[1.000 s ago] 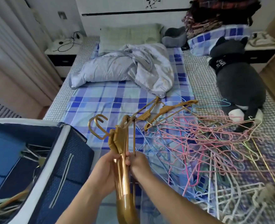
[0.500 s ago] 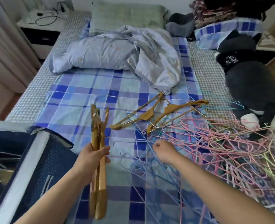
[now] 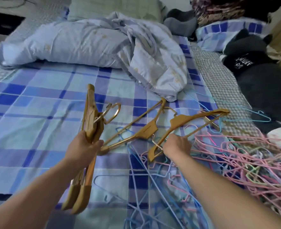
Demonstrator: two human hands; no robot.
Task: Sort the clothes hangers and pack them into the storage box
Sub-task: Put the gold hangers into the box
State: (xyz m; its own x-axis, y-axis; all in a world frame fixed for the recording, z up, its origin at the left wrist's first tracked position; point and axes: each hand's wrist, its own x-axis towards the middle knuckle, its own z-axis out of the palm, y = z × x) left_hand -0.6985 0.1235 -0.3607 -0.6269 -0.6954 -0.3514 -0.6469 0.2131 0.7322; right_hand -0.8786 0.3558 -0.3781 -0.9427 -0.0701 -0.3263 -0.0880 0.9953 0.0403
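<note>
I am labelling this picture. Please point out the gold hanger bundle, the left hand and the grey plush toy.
gold hanger bundle (image 3: 90, 124): head view, its middle block.
left hand (image 3: 82, 148): head view, its back.
grey plush toy (image 3: 262, 90): head view, its body.

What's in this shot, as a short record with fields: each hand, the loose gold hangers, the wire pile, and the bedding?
left hand: left hand grips a bundle of gold hangers, hooks pointing away
right hand: right hand reaches a loose gold hanger; grip unclear
other loose gold hanger: second gold hanger lies flat between the hands
wire pile: pink wire hangers tangled at right, blue wire hangers nearer
bedding: crumpled duvet on the checked sheet
storage box: not in view
</note>
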